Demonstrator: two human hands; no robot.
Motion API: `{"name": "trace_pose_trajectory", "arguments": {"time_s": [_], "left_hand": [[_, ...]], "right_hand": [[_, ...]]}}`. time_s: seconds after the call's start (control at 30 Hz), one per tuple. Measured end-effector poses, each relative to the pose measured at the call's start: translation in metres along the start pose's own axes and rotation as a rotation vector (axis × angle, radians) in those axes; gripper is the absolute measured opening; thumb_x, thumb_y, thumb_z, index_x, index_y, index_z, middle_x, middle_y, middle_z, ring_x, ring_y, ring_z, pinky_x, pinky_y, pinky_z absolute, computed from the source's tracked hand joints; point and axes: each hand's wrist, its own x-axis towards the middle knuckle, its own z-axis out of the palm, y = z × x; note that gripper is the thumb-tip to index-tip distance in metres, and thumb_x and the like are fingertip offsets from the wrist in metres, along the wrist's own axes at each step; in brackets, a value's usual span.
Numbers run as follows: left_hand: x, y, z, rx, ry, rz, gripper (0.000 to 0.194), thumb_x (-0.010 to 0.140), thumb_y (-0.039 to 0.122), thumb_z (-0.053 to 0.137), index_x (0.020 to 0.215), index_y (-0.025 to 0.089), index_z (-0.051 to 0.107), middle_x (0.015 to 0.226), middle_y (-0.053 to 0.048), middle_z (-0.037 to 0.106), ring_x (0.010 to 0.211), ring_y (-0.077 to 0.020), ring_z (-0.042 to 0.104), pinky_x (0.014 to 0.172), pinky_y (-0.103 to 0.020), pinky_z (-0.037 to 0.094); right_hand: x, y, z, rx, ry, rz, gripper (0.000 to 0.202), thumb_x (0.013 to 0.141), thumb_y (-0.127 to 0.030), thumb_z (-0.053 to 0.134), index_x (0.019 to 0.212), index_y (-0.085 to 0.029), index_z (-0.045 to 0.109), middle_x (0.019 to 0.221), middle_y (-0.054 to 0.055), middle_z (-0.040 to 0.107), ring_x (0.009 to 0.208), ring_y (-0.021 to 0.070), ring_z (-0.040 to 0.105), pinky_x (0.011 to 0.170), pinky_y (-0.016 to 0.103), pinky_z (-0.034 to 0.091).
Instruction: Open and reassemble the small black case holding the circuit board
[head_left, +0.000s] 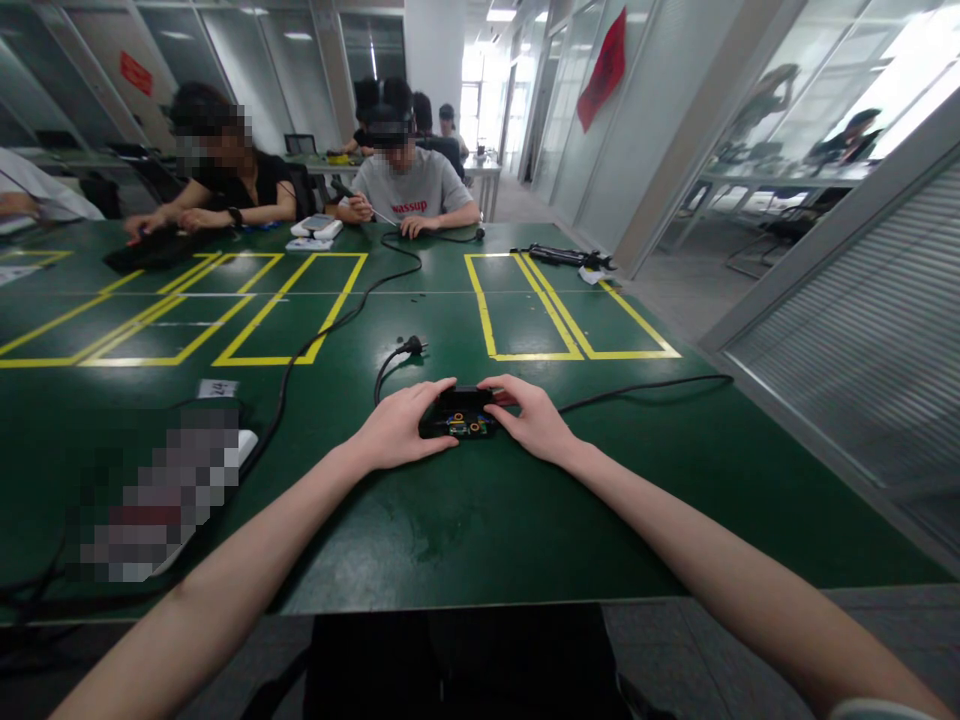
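A small black case (465, 402) stands open on the green table, in front of me. Inside it a circuit board (466, 426) with copper-coloured rings and other small parts shows. My left hand (405, 425) grips the case at its left side, thumb along the front edge and fingers at the back. From the right, my right hand (531, 418) holds the case with thumb and fingers near its upper right edge. A black cable runs off to the right from behind my right hand, and a black plug (412, 346) lies just beyond my left hand.
On the green table (600, 540) are yellow tape outlines (534, 356). A blurred-out object with a white edge (244, 450) lies at the left beside a long black cable (281, 385). Black tools (559, 257) lie at the far right. Two people work across the table.
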Motion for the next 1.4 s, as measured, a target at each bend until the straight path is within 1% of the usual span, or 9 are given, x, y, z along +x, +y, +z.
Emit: {"name": "trace_pose_trajectory", "arguments": {"time_s": [0.3, 0.47, 0.57, 0.67, 0.87, 1.03, 1.23, 1.3, 1.4], "left_hand": [[0.000, 0.002, -0.002, -0.034, 0.008, 0.031, 0.071, 0.087, 0.046, 0.075, 0.148, 0.021, 0.049, 0.135, -0.013, 0.068, 0.118, -0.0301, 0.069, 0.102, -0.044, 0.056], [0.002, 0.008, -0.006, -0.092, 0.000, 0.033, 0.051, 0.087, 0.037, 0.075, 0.132, 0.022, 0.057, 0.123, -0.009, 0.070, 0.108, -0.0269, 0.071, 0.093, -0.040, 0.058], [0.002, 0.011, -0.006, -0.135, 0.002, 0.045, 0.036, 0.087, 0.031, 0.073, 0.120, 0.022, 0.061, 0.118, -0.008, 0.068, 0.106, -0.0251, 0.069, 0.091, -0.038, 0.057], [0.001, 0.012, -0.005, -0.169, -0.003, 0.062, 0.029, 0.089, 0.027, 0.071, 0.115, 0.021, 0.062, 0.117, -0.009, 0.065, 0.104, -0.0240, 0.068, 0.090, -0.038, 0.057], [0.002, 0.012, -0.003, -0.226, 0.007, 0.087, 0.024, 0.089, 0.026, 0.071, 0.111, 0.020, 0.064, 0.114, -0.009, 0.063, 0.103, -0.0233, 0.067, 0.092, -0.038, 0.057], [0.002, 0.014, -0.004, -0.245, 0.007, 0.080, 0.017, 0.090, 0.027, 0.070, 0.104, 0.020, 0.067, 0.110, -0.008, 0.064, 0.102, -0.0229, 0.067, 0.091, -0.038, 0.057], [0.003, 0.013, -0.004, -0.237, 0.031, 0.090, 0.017, 0.092, 0.030, 0.069, 0.105, 0.020, 0.067, 0.110, -0.009, 0.068, 0.102, -0.0232, 0.068, 0.091, -0.038, 0.057], [0.003, 0.013, -0.004, -0.220, 0.039, 0.086, 0.017, 0.094, 0.032, 0.065, 0.105, 0.020, 0.067, 0.108, -0.008, 0.070, 0.099, -0.0230, 0.069, 0.089, -0.037, 0.057], [0.003, 0.015, -0.005, -0.152, 0.048, 0.057, 0.019, 0.097, 0.035, 0.061, 0.106, 0.020, 0.068, 0.102, -0.007, 0.074, 0.093, -0.0228, 0.070, 0.085, -0.037, 0.057]], "right_hand": [[0.001, -0.002, -0.002, 0.045, -0.007, 0.006, 0.026, 0.090, -0.016, 0.064, 0.115, -0.022, 0.068, 0.111, 0.007, 0.075, 0.092, 0.0204, 0.075, 0.089, 0.042, 0.065], [0.001, -0.008, -0.004, 0.032, -0.017, -0.048, 0.021, 0.091, -0.019, 0.064, 0.111, -0.020, 0.067, 0.106, 0.008, 0.074, 0.092, 0.0206, 0.073, 0.086, 0.039, 0.063], [0.001, -0.013, -0.007, 0.025, -0.056, -0.112, 0.020, 0.089, -0.019, 0.067, 0.109, -0.019, 0.067, 0.104, 0.008, 0.073, 0.093, 0.0208, 0.071, 0.085, 0.038, 0.062], [0.001, -0.016, -0.010, -0.019, -0.088, -0.175, 0.019, 0.086, -0.016, 0.066, 0.104, -0.020, 0.067, 0.098, 0.006, 0.069, 0.089, 0.0203, 0.067, 0.083, 0.037, 0.059], [0.001, -0.020, -0.012, -0.083, -0.144, -0.221, 0.021, 0.081, -0.013, 0.065, 0.101, -0.020, 0.067, 0.092, 0.004, 0.061, 0.083, 0.0198, 0.061, 0.077, 0.035, 0.054], [-0.001, -0.021, -0.012, -0.086, -0.164, -0.212, 0.021, 0.084, -0.015, 0.064, 0.104, -0.020, 0.067, 0.092, 0.004, 0.060, 0.085, 0.0204, 0.060, 0.077, 0.034, 0.053], [-0.001, -0.018, -0.011, -0.135, -0.208, -0.247, 0.032, 0.080, -0.021, 0.076, 0.112, -0.021, 0.068, 0.100, 0.004, 0.058, 0.086, 0.0194, 0.061, 0.078, 0.033, 0.054], [0.000, -0.016, -0.010, -0.165, -0.208, -0.249, 0.033, 0.082, -0.021, 0.076, 0.114, -0.022, 0.067, 0.103, 0.005, 0.059, 0.090, 0.0197, 0.063, 0.079, 0.033, 0.055], [0.000, -0.015, -0.009, -0.241, -0.199, -0.253, 0.025, 0.088, -0.023, 0.071, 0.112, -0.022, 0.067, 0.101, 0.005, 0.061, 0.086, 0.0192, 0.063, 0.074, 0.031, 0.053]]}}
